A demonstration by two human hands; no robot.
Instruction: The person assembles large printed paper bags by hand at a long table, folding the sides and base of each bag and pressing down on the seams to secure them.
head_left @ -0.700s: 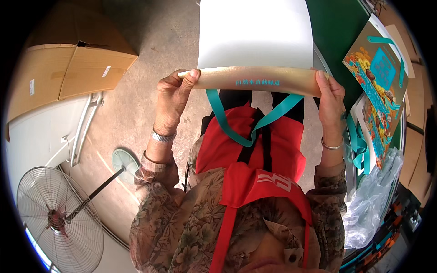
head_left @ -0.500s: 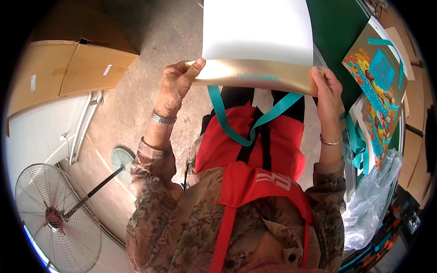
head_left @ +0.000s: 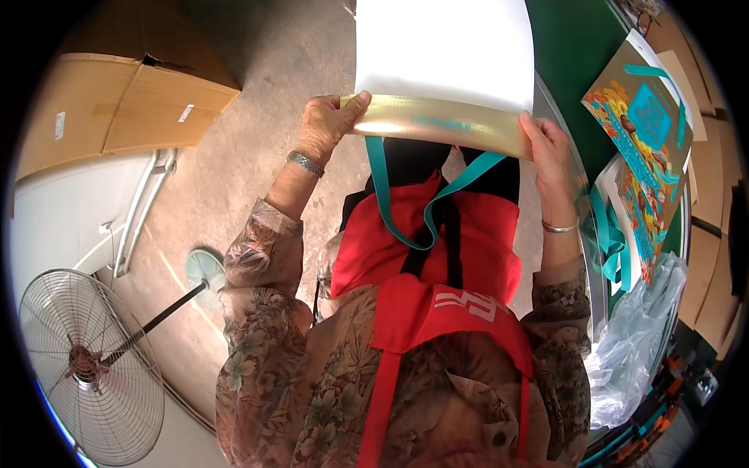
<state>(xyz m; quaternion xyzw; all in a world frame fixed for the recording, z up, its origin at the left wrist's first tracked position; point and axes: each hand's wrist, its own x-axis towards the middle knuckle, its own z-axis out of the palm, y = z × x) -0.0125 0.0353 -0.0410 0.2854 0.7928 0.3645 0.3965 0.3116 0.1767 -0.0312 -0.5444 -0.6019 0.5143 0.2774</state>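
Sheet (head_left: 445,78) (white, gold-banded), between left fingers (head_left: 357,104) and right fingers (head_left: 528,125), pinched together on its band's ends

Gold strip (head_left: 433,123), seemingly white sheet (head_left: 445,54)

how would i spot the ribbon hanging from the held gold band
Find the red apron mid-picture. Above it, the left hand and right hand hold a gold band; the teal ribbon hangs below. Unlike the bunched ribbon at right, it forms one wide loop.
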